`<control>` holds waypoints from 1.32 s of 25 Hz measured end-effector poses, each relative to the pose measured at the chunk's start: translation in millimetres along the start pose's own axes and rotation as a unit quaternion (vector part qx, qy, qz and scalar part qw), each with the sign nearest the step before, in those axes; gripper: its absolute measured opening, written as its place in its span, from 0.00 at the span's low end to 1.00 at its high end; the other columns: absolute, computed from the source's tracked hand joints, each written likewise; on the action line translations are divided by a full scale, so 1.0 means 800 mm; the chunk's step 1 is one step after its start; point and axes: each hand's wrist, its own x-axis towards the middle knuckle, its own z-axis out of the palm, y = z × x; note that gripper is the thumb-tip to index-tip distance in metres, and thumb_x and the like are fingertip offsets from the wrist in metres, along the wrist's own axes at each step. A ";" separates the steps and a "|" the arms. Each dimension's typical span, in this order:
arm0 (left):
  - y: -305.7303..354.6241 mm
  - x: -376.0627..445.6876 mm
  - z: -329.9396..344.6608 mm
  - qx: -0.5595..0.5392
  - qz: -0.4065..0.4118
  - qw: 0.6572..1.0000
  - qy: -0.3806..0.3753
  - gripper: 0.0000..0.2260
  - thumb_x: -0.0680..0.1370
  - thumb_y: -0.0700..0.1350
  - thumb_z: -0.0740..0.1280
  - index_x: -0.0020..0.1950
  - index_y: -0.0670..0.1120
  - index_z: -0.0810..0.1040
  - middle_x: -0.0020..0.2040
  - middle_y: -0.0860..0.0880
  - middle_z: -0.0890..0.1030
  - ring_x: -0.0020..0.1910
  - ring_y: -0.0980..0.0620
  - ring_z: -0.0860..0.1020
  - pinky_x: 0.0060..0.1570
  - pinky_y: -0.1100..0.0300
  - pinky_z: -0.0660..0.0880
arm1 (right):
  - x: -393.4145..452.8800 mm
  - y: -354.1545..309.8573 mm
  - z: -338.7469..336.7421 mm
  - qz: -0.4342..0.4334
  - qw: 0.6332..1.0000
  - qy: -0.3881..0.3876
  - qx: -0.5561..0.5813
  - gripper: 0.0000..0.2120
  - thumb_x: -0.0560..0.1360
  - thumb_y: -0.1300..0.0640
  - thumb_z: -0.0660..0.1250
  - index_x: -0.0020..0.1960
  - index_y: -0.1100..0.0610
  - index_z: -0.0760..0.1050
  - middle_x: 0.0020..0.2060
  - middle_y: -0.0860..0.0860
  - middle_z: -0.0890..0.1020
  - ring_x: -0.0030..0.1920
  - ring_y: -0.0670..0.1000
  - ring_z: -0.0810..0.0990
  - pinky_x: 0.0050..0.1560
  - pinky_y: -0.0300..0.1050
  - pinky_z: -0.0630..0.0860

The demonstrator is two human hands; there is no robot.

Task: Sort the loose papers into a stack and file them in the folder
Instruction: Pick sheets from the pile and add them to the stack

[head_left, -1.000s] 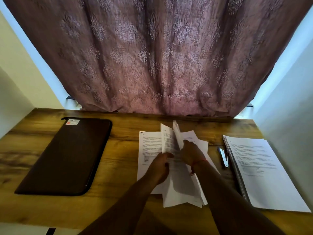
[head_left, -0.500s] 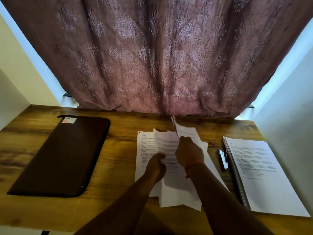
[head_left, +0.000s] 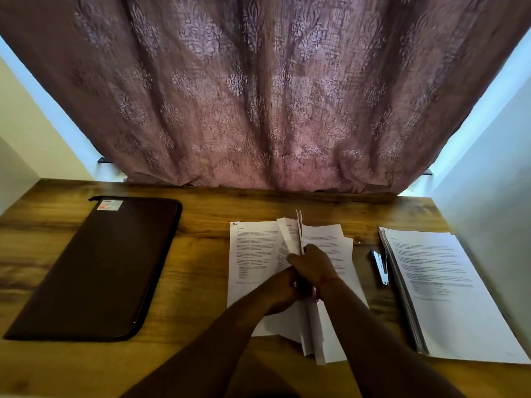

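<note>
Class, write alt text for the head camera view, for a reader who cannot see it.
Both hands, left hand and right hand, grip a bunch of loose papers over a wooden desk. A closed dark folder lies to the left, a stapler and a neat paper stack to the right.

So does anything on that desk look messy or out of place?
Only the loose papers in the middle: they are fanned at different angles, some lifted between both hands. The stack at right is neat, and the folder lies shut.
</note>
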 end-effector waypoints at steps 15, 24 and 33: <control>-0.073 0.048 -0.011 0.143 -0.084 0.969 0.182 0.27 0.79 0.50 0.67 0.76 0.54 0.62 0.68 0.51 0.75 0.69 0.45 0.72 0.68 0.43 0.69 | 0.015 0.032 -0.023 0.090 0.978 0.164 0.097 0.07 0.79 0.62 0.61 0.55 0.58 0.75 0.50 0.56 0.79 0.44 0.51 0.77 0.46 0.47 0.75; -0.074 0.039 -0.007 0.136 -0.037 0.973 0.184 0.20 0.78 0.45 0.65 0.70 0.54 0.71 0.69 0.51 0.75 0.69 0.47 0.71 0.69 0.50 0.69 | 0.013 0.022 -0.022 0.075 0.980 0.167 0.083 0.07 0.79 0.61 0.62 0.57 0.57 0.73 0.50 0.52 0.78 0.49 0.53 0.77 0.51 0.51 0.77; -0.036 0.030 0.022 0.195 0.156 0.956 0.154 0.14 0.80 0.52 0.63 0.64 0.51 0.75 0.58 0.50 0.81 0.60 0.49 0.78 0.65 0.52 0.71 | 0.009 0.001 -0.011 0.014 0.994 0.090 0.059 0.10 0.79 0.51 0.65 0.56 0.57 0.77 0.50 0.50 0.82 0.50 0.50 0.81 0.42 0.36 0.76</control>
